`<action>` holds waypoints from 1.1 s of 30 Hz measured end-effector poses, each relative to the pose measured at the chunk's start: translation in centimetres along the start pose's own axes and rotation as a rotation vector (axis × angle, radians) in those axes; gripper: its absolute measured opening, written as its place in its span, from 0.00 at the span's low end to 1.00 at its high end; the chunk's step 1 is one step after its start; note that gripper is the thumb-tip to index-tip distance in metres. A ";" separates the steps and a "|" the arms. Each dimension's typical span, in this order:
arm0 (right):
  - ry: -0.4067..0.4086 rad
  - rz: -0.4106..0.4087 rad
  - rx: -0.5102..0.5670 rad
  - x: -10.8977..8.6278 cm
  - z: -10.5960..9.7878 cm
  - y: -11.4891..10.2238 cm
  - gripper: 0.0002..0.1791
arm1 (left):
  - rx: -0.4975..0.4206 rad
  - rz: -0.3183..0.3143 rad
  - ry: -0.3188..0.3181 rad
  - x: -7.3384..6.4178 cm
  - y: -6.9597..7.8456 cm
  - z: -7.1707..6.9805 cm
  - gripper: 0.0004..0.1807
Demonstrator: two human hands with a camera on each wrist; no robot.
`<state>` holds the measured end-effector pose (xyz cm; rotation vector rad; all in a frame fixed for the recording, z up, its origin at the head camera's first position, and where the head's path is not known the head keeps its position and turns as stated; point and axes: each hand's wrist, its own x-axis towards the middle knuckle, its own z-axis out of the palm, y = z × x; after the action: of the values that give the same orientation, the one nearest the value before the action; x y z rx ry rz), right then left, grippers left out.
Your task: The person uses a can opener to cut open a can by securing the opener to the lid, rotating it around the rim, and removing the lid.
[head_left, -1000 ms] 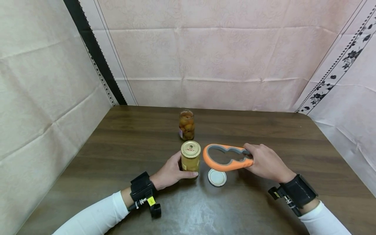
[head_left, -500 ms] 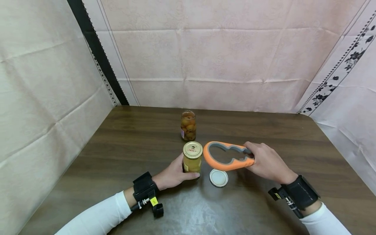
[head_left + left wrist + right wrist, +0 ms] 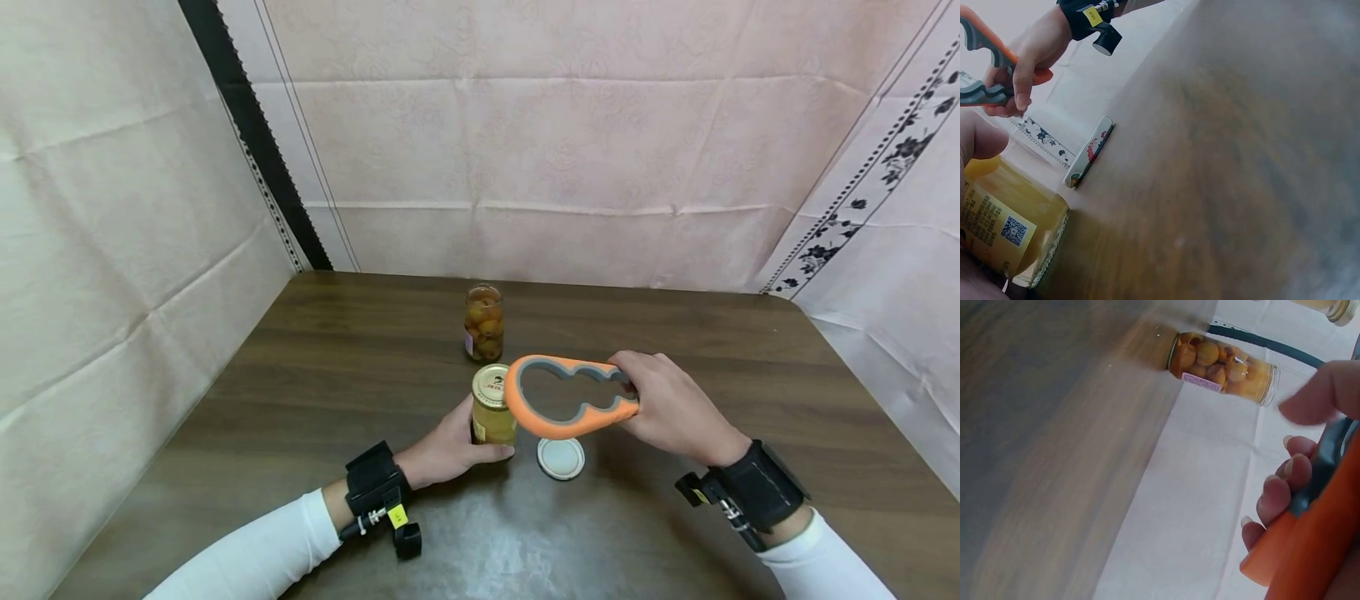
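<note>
Your left hand (image 3: 452, 452) grips the capped jar (image 3: 490, 417); your right hand (image 3: 669, 408) holds the opener (image 3: 570, 427) near the loose lid (image 3: 561, 459).

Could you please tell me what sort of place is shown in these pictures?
Probably a small staged recording space: pale, creased, cloth-like sheets line three sides of a brown, flat, wood-grain table, and black, strapped wrist devices are visible.
</note>
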<state>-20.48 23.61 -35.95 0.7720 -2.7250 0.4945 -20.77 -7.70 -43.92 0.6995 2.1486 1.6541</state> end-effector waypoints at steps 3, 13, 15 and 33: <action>-0.004 -0.031 -0.009 0.4 -0.2 -0.3 0.19 | -0.023 -0.003 -0.003 -0.1 0.1 0.1 0.43; 0.010 -0.133 -0.058 1.9 -0.4 -1.2 0.24 | -0.045 -0.001 0.031 0.0 -0.1 0.1 0.42; 0.011 -0.151 -0.068 2.2 -0.4 -1.4 0.23 | -0.064 -0.009 0.037 0.0 -0.1 0.1 0.41; -0.080 -0.187 -0.025 4.3 -0.3 -3.1 0.22 | -0.140 0.048 0.008 0.1 -0.4 -0.1 0.39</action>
<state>-22.28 19.32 -33.47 1.0484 -2.6887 0.3948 -20.98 -7.83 -44.27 0.7081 2.0133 1.8142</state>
